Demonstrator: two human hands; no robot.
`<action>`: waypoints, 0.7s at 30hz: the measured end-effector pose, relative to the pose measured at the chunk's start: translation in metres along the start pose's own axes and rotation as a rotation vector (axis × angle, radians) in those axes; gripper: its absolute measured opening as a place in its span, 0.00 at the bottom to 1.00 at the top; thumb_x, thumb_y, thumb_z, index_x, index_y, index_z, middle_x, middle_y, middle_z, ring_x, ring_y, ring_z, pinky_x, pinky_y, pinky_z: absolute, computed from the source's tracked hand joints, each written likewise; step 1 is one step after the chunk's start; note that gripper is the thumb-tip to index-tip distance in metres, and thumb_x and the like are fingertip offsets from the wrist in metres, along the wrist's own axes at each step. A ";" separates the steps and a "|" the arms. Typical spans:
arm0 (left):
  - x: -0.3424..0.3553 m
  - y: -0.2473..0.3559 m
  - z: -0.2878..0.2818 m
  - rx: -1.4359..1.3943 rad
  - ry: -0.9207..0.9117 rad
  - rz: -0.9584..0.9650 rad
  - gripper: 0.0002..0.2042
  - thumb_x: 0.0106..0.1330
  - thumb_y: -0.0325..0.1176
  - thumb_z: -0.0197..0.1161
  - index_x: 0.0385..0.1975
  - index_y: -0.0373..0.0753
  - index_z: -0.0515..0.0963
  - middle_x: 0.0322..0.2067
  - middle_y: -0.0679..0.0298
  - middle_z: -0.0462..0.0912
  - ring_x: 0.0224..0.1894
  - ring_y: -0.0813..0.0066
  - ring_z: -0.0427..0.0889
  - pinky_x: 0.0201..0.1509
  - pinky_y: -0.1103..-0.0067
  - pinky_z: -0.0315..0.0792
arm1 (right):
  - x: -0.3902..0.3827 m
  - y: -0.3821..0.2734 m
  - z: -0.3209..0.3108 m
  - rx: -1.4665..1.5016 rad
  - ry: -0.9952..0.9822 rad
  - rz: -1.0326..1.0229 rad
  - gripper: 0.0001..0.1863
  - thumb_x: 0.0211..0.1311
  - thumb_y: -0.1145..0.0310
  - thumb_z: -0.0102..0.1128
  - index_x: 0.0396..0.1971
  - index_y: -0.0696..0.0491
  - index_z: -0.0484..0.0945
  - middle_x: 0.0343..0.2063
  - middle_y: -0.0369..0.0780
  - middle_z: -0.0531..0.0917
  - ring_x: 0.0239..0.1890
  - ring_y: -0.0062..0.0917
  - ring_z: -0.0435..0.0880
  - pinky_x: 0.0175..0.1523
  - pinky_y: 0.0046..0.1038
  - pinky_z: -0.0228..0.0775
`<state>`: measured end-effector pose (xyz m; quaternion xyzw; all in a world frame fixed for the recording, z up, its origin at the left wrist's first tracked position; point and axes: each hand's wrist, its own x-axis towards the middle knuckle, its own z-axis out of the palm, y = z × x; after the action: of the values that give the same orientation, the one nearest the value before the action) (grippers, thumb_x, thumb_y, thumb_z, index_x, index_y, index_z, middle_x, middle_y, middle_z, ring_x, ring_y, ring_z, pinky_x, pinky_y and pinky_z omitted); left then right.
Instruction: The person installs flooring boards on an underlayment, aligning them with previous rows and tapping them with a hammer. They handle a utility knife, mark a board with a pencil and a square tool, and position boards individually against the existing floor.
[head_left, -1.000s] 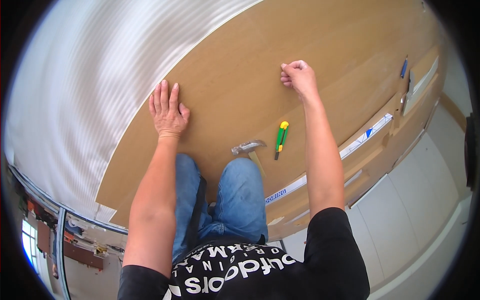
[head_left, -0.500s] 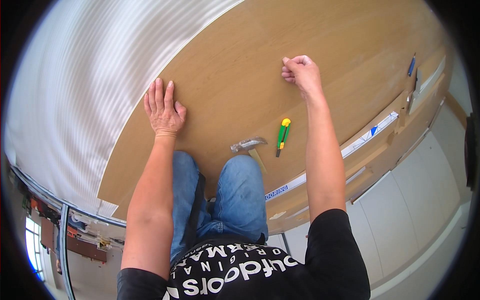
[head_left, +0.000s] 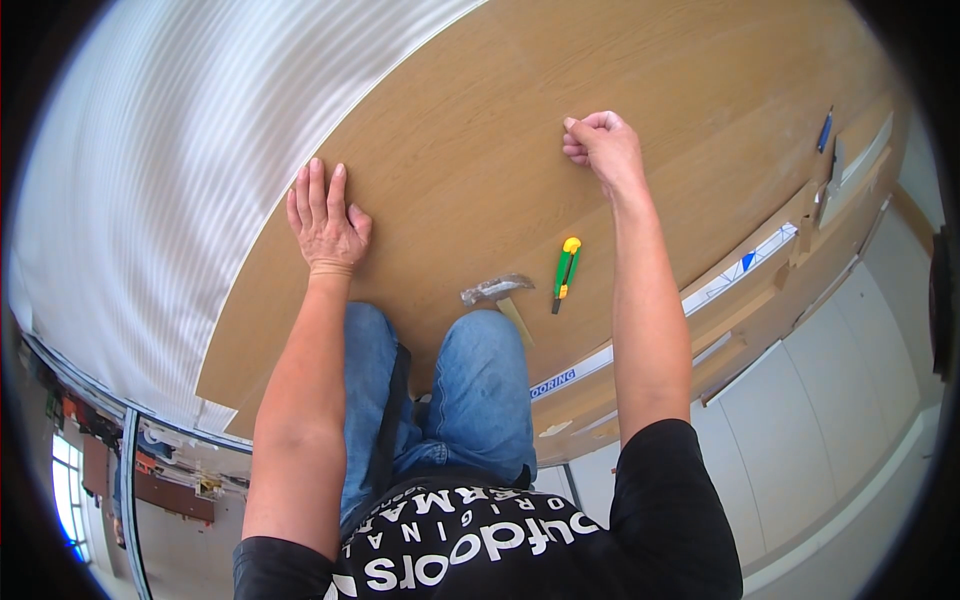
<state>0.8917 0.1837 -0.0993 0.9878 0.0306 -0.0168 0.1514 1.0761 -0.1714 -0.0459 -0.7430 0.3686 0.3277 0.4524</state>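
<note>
My left hand (head_left: 328, 220) lies open, fingers spread, on a wood-grain board (head_left: 470, 150) near its pale edge. My right hand (head_left: 598, 150) is closed on the board, thumb against curled fingers; anything inside is too small or hidden to make out. Below it lie a green and yellow utility knife (head_left: 564, 275) and, further left by my knee, a hammer (head_left: 490, 291) with a metal head and pale handle. A blue pencil or pen (head_left: 825, 130) rests at the right.
Rippled white sheeting (head_left: 170, 150) borders the board on the left. Boards with labelled white strips (head_left: 740, 265) are stacked along the right, beside pale floor panels (head_left: 820, 420). A metal rail (head_left: 128, 500) crosses the lower left, with scattered items beyond. My knees are on the board.
Both hands keep their poses and the tools lie as before. The whole view has shifted a little since a second ago; little else differs.
</note>
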 end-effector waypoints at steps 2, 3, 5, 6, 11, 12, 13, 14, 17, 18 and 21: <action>0.000 0.000 0.000 0.001 -0.006 0.009 0.33 0.60 0.37 0.54 0.71 0.46 0.67 0.75 0.56 0.61 0.78 0.58 0.56 0.82 0.60 0.44 | 0.000 0.001 0.000 -0.009 0.003 -0.004 0.12 0.65 0.66 0.71 0.32 0.53 0.75 0.28 0.38 0.85 0.28 0.18 0.84 0.32 0.21 0.77; 0.001 0.001 -0.001 0.000 -0.009 0.009 0.33 0.60 0.37 0.54 0.71 0.46 0.67 0.75 0.56 0.61 0.78 0.58 0.56 0.82 0.59 0.45 | 0.001 0.001 -0.001 0.003 -0.005 0.002 0.12 0.65 0.66 0.71 0.32 0.53 0.75 0.28 0.38 0.85 0.28 0.18 0.84 0.32 0.21 0.77; 0.001 0.001 -0.001 -0.001 -0.011 0.009 0.33 0.60 0.37 0.54 0.71 0.46 0.67 0.75 0.56 0.61 0.78 0.58 0.56 0.81 0.59 0.45 | 0.001 0.001 -0.002 0.014 -0.012 0.007 0.12 0.65 0.66 0.71 0.32 0.53 0.75 0.28 0.38 0.85 0.28 0.18 0.83 0.32 0.21 0.76; 0.000 0.001 -0.001 0.001 -0.011 0.008 0.33 0.61 0.37 0.54 0.71 0.46 0.67 0.75 0.56 0.61 0.78 0.58 0.56 0.81 0.59 0.45 | 0.000 0.000 -0.001 0.029 -0.005 0.008 0.11 0.65 0.67 0.71 0.32 0.54 0.76 0.28 0.38 0.85 0.28 0.19 0.84 0.32 0.21 0.76; 0.000 0.001 0.000 -0.001 -0.008 0.010 0.33 0.61 0.37 0.54 0.71 0.46 0.67 0.75 0.56 0.61 0.78 0.57 0.56 0.81 0.59 0.45 | 0.000 -0.002 -0.002 0.038 0.008 0.023 0.11 0.64 0.68 0.71 0.32 0.55 0.77 0.27 0.38 0.86 0.27 0.19 0.84 0.32 0.22 0.76; 0.000 0.002 0.001 -0.003 -0.008 0.013 0.33 0.61 0.37 0.54 0.71 0.47 0.67 0.76 0.56 0.60 0.78 0.57 0.56 0.81 0.59 0.45 | 0.001 -0.001 -0.003 0.040 0.005 0.023 0.11 0.64 0.67 0.72 0.32 0.54 0.77 0.27 0.38 0.86 0.27 0.19 0.84 0.32 0.22 0.76; -0.001 0.002 0.001 -0.004 -0.007 0.015 0.33 0.61 0.37 0.54 0.71 0.47 0.67 0.76 0.57 0.60 0.78 0.58 0.56 0.81 0.59 0.45 | 0.002 0.001 -0.004 0.042 0.001 0.023 0.11 0.64 0.67 0.72 0.32 0.54 0.77 0.27 0.38 0.86 0.27 0.19 0.84 0.32 0.22 0.76; 0.000 0.002 0.001 -0.004 0.001 0.017 0.33 0.61 0.37 0.54 0.71 0.47 0.67 0.76 0.57 0.60 0.78 0.58 0.56 0.81 0.59 0.45 | 0.001 0.000 -0.004 0.043 0.003 0.015 0.11 0.64 0.67 0.72 0.32 0.54 0.77 0.27 0.38 0.86 0.27 0.19 0.84 0.32 0.22 0.76; -0.001 0.002 -0.002 -0.001 -0.016 0.009 0.33 0.61 0.36 0.55 0.71 0.47 0.67 0.76 0.57 0.60 0.78 0.58 0.56 0.81 0.59 0.45 | -0.002 -0.003 -0.003 0.029 0.001 0.026 0.12 0.64 0.66 0.72 0.32 0.54 0.76 0.28 0.38 0.86 0.27 0.19 0.84 0.31 0.22 0.76; -0.001 0.003 -0.002 -0.001 -0.019 0.006 0.33 0.61 0.36 0.55 0.71 0.47 0.67 0.76 0.57 0.60 0.78 0.58 0.56 0.81 0.60 0.45 | -0.002 -0.004 -0.002 0.023 0.009 0.034 0.12 0.64 0.66 0.72 0.31 0.54 0.76 0.28 0.38 0.86 0.27 0.19 0.84 0.31 0.22 0.76; -0.002 0.000 -0.003 0.010 -0.005 -0.002 0.33 0.60 0.36 0.55 0.70 0.48 0.68 0.76 0.60 0.61 0.78 0.60 0.56 0.81 0.60 0.46 | -0.004 -0.006 0.002 0.027 0.011 0.025 0.12 0.65 0.66 0.72 0.31 0.54 0.76 0.28 0.38 0.86 0.27 0.19 0.85 0.31 0.22 0.76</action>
<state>0.8896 0.1848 -0.0960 0.9885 0.0313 -0.0198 0.1466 1.0789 -0.1666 -0.0403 -0.7340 0.3848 0.3240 0.4563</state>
